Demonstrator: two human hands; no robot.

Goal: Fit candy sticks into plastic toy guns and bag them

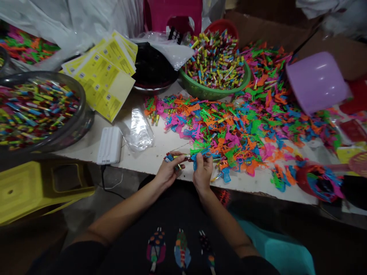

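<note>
At the table's front edge, my left hand is closed round a few small tubes with coloured wrapping. One tube points from its fingertips toward the other hand. My right hand pinches a blue plastic toy gun, and the two hands almost meet. Whether the tube and the toy gun are joined is too small to make out. Right beside my right hand spreads a pile of toy guns in orange, green, pink and blue. A green basket behind the pile is heaped with similar tubes.
A grey basin of tubes stands at the left, near yellow printed sheets. Clear plastic bags and a white power bank lie on the table. A purple container and a red bowl are at the right.
</note>
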